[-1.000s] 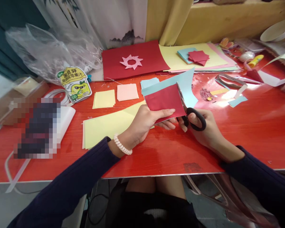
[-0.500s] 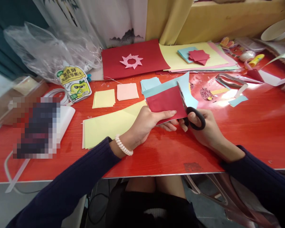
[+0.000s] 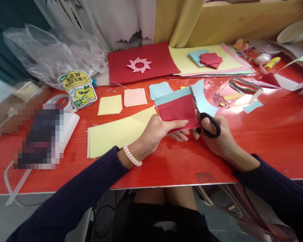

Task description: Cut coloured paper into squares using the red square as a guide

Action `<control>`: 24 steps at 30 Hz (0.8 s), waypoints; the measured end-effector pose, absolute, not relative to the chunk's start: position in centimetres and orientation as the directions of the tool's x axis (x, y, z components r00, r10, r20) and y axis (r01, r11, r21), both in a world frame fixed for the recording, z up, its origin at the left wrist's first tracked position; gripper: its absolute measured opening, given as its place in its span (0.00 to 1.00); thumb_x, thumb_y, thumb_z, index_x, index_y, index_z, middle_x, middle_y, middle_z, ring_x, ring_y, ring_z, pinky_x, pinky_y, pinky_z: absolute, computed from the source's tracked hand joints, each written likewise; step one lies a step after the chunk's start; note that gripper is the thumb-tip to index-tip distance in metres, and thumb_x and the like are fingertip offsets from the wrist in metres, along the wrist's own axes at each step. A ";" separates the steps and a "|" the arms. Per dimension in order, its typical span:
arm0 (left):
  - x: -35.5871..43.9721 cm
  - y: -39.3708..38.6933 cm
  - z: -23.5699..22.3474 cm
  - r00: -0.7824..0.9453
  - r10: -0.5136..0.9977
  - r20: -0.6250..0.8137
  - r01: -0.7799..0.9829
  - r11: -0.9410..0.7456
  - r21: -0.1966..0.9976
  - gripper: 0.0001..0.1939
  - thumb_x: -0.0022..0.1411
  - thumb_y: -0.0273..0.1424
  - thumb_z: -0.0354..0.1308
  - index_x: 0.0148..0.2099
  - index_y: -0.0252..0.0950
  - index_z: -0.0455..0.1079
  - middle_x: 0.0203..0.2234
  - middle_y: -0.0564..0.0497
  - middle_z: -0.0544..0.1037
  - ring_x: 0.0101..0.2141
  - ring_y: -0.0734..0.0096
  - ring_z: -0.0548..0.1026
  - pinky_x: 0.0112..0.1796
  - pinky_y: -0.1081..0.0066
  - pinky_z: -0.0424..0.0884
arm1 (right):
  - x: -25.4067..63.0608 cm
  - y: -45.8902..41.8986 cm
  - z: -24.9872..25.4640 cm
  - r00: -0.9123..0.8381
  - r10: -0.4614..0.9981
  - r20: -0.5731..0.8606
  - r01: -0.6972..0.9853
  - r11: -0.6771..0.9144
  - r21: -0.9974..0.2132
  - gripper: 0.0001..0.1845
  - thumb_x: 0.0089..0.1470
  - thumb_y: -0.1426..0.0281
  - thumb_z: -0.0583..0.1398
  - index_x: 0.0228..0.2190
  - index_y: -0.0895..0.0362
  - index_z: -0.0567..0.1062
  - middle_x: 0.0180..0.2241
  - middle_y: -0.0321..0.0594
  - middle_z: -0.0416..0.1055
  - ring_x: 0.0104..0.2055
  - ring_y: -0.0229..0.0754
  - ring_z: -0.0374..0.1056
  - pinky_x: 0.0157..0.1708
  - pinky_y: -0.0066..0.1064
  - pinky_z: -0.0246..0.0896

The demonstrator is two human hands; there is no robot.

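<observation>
My left hand (image 3: 166, 129) pinches a red sheet of paper (image 3: 178, 111) laid over a light blue sheet (image 3: 173, 95), thumb on top and fingers beneath. In my right hand (image 3: 217, 132) are scissors with black handles (image 3: 212, 125), their blades lying along the right edge of the red sheet. To the right of the blades a blue strip (image 3: 204, 101) hangs curved away. Under my left wrist, pale yellow sheets (image 3: 116, 132) lie on the red table. Small stacks of yellow squares (image 3: 110, 104), pink squares (image 3: 135, 97) and blue squares (image 3: 160, 90) sit just beyond.
A pink paper ring (image 3: 139, 65) rests on red sheets (image 3: 161, 60) at the back. Beside it, red squares (image 3: 211, 60) top larger yellow sheets (image 3: 181, 64). Paper scraps (image 3: 253, 107) are at right. At left are a juice pouch (image 3: 82, 92) and a clear plastic bag (image 3: 58, 53).
The scissors and both sheets have shifted slightly right and down. The blue strip has come further away from the red sheet's edge, with a longer part now swung out to the right.
</observation>
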State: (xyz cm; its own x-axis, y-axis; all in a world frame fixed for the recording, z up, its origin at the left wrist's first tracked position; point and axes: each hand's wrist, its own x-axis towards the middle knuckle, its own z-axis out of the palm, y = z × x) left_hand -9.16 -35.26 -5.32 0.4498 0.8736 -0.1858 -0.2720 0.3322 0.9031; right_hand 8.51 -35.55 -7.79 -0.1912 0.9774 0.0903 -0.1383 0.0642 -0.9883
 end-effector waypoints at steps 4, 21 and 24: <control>-9.1 -35.3 -5.3 0.476 0.860 -0.184 -0.285 0.350 0.892 0.11 0.51 0.33 0.66 0.31 0.29 0.72 0.22 0.51 0.77 0.22 0.75 0.75 0.26 0.75 0.73 | 8.3 -35.6 -7.6 -0.190 0.976 0.102 -0.166 0.070 -0.984 0.21 0.50 0.55 0.63 0.19 0.57 0.68 0.15 0.33 0.62 0.17 0.33 0.56 0.19 0.28 0.45; -12.0 -32.7 -4.2 0.714 0.559 -0.422 0.183 0.433 0.883 0.08 0.52 0.29 0.63 0.33 0.28 0.73 0.21 0.47 0.79 0.20 0.73 0.76 0.23 0.75 0.73 | 9.7 -34.0 -5.5 -0.234 0.960 0.153 -0.244 0.094 -0.965 0.21 0.42 0.60 0.69 0.35 0.48 0.67 0.41 0.37 0.73 0.44 0.45 0.70 0.32 0.35 0.69; -12.1 -32.8 -4.3 0.759 0.463 -0.458 0.270 0.416 0.868 0.09 0.51 0.30 0.63 0.33 0.28 0.73 0.22 0.46 0.79 0.20 0.73 0.76 0.23 0.76 0.73 | 9.7 -34.0 -4.7 -0.267 0.956 0.120 -0.029 0.116 -0.993 0.19 0.40 0.70 0.71 0.31 0.50 0.67 0.30 0.32 0.71 0.32 0.37 0.69 0.29 0.29 0.67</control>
State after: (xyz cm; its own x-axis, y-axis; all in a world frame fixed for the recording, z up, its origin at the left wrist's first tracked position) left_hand -12.11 -32.78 -4.32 0.7590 0.4629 -0.4579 0.2703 0.4158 0.8684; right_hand 9.69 -34.00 -4.70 -0.2675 0.9561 0.1196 -0.0295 0.1159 -0.9928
